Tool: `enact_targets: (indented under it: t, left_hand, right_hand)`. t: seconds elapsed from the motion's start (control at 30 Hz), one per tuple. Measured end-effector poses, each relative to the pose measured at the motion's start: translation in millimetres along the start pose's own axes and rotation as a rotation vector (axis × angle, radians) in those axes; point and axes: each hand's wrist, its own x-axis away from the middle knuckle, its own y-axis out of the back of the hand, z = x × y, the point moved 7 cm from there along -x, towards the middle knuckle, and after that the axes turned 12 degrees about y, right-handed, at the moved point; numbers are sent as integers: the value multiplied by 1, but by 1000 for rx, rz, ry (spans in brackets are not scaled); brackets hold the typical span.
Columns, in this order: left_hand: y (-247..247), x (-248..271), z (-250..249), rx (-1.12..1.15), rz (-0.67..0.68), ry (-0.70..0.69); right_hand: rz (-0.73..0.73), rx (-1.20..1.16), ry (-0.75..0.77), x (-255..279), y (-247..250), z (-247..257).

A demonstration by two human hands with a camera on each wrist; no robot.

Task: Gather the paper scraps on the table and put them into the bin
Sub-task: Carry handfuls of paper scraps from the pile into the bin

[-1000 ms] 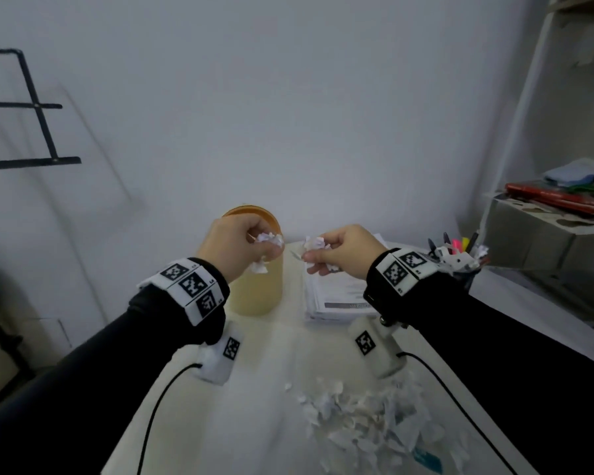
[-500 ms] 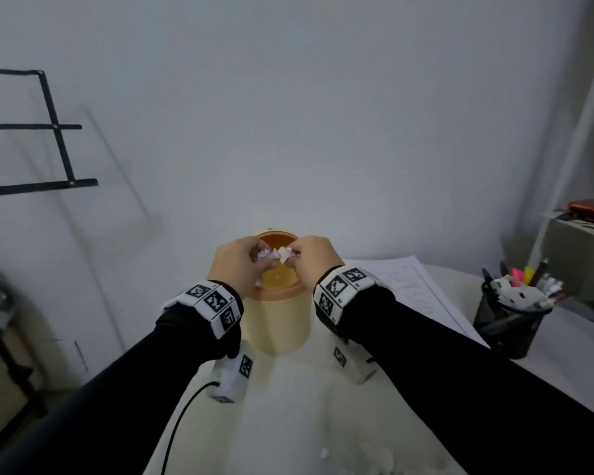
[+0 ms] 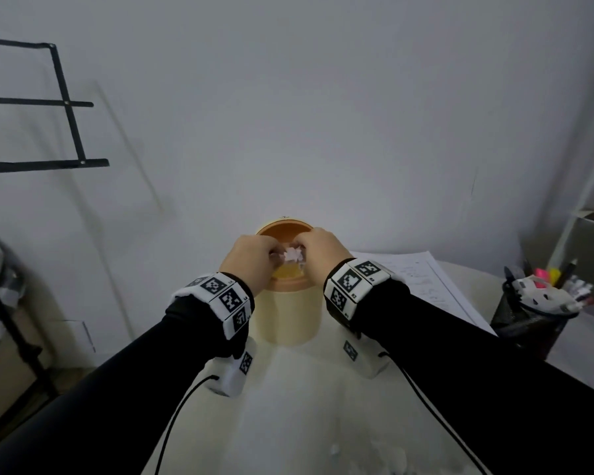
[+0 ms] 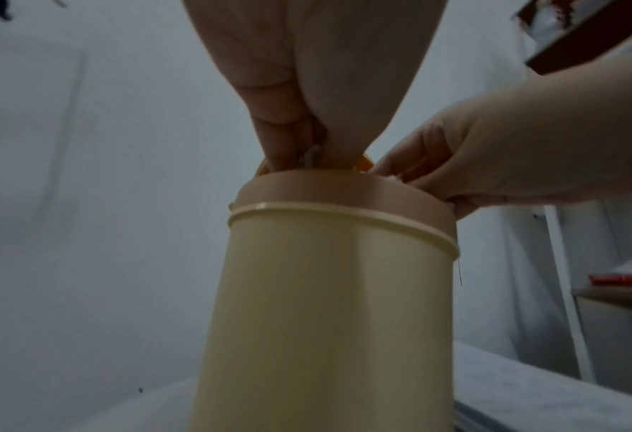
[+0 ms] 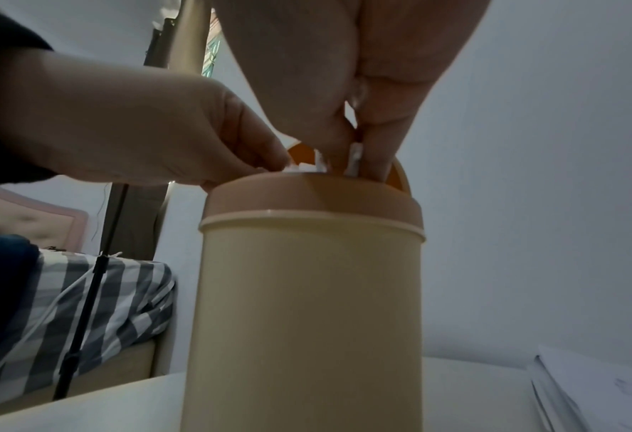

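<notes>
A cream cylindrical bin [image 3: 288,313] with a tan lid ring and an orange flap stands at the table's far edge; it fills the left wrist view [image 4: 325,307] and the right wrist view [image 5: 307,307]. Both hands hover over its mouth. My left hand [image 3: 254,258] pinches white paper scraps [image 4: 312,156] just above the rim. My right hand [image 3: 318,253] pinches more scraps [image 5: 355,159] at the opening. A white wad [image 3: 293,254] shows between the two hands. A few scraps [image 3: 384,457] lie at the table's near edge.
A stack of printed sheets [image 3: 422,282] lies right of the bin. A black mesh pen holder [image 3: 532,313] with markers stands at the far right. Black metal rails [image 3: 66,132] hang on the left wall. A shelf unit [image 3: 590,241] stands to the right.
Both hands have come together from apart and dropped onto the bin's mouth with their scraps. The head view has tilted up, so the scrap pile has slid nearly out of sight.
</notes>
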Motion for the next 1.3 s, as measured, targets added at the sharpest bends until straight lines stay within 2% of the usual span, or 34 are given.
enact_targets:
  t: [0.1,0.33,0.53,0.7,0.9,1.03,1.13,1.3]
  left_hand:
    - [-4,2,-6,-71,40,-34]
    - [-1,-5,-13,-27,61,4]
    - [14,-4,-9,78,-51,-2]
    - [16,-2,-14,95,-86,-53]
    - [10,-1,-4,213,15,20]
    - [8,-1,-4,217,21,26]
    - [4,-3,-12,160,18,9]
    - [-3,0,-25,-56,127,-31]
  right_hand:
    - [-52,-170,-22,1,0,-5]
    - [-236,-351,-50,1,7,-15]
    - [-402,-535,-96,7,9,-25]
    - [-403,-529,-65,7,5,-21]
    - [-397,-478,-73,15,5,-25]
    - [-379,-420,-101,21,4,-31]
    - [-335,-305,-129,29,3,-34]
    - [-215,-150,-104,37,11,-32]
